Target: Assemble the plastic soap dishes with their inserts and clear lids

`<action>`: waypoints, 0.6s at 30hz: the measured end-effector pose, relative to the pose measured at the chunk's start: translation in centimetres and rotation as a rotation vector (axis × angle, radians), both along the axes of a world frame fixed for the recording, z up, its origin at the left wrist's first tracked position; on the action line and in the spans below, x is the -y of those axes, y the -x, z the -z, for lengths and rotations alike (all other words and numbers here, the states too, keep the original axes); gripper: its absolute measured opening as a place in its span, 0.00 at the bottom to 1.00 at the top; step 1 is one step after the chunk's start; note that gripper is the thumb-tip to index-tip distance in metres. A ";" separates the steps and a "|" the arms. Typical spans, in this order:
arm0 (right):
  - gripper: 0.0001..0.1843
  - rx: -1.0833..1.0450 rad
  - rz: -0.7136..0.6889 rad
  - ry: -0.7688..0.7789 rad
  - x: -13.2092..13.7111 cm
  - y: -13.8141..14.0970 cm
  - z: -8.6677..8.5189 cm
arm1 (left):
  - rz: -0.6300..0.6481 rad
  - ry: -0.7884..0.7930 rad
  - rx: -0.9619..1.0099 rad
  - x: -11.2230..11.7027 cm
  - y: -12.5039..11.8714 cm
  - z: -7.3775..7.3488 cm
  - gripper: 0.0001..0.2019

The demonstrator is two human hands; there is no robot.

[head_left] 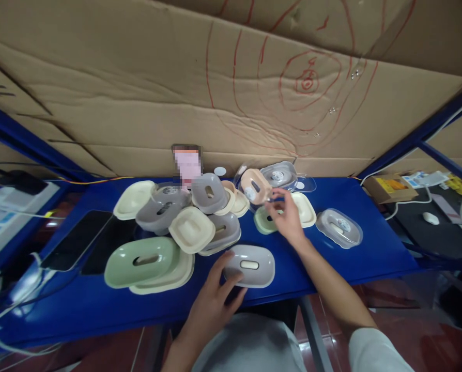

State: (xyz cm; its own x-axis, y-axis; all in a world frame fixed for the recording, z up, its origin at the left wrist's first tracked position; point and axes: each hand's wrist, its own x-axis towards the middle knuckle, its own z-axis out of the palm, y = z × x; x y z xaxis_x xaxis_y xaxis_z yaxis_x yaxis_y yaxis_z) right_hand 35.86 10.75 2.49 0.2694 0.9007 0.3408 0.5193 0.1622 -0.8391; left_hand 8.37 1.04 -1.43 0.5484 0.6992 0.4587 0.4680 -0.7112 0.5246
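My left hand grips the left end of a grey oval soap dish near the table's front edge, its fingers at the rim. A cream piece shows through the dish's slot. Farther back, my right hand has its fingertips closed on the right edge of a peach soap dish with a round sticker; part of that edge is hidden. Beneath this hand lies a small green dish, partly covered. Beside it is a cream dish.
A pile of grey, cream and green dishes spreads to the left. A grey dish under a clear cover lies right. Behind are a phone and cardboard wall. Dark devices and cables occupy the left side.
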 end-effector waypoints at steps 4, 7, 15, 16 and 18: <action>0.18 -0.165 0.107 0.036 6.0 -3.4 -0.1 | 0.002 0.072 0.000 -0.1 0.3 0.1 0.11; 0.16 -0.091 0.240 0.099 11.7 -4.3 0.5 | 0.005 0.081 0.001 -0.3 0.3 0.4 0.09; 0.36 0.536 0.193 0.237 17.7 -1.5 3.7 | 0.014 0.110 -0.040 -0.4 0.2 0.5 0.10; 0.35 0.545 0.179 0.240 17.5 -1.4 3.9 | 0.011 0.130 -0.039 -0.4 0.3 0.4 0.10; 0.33 0.488 0.175 0.224 17.1 -1.7 3.9 | 0.006 0.179 -0.029 -0.4 0.4 0.2 0.09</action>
State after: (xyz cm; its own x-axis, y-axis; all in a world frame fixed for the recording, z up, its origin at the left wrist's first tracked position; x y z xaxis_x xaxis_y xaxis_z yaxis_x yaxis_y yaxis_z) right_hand 37.56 -6.39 -1.37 0.2802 0.9216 0.2686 0.8587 -0.1156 -0.4993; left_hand 7.99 1.44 -1.64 0.5642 0.7648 0.3111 0.4810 -0.6107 0.6290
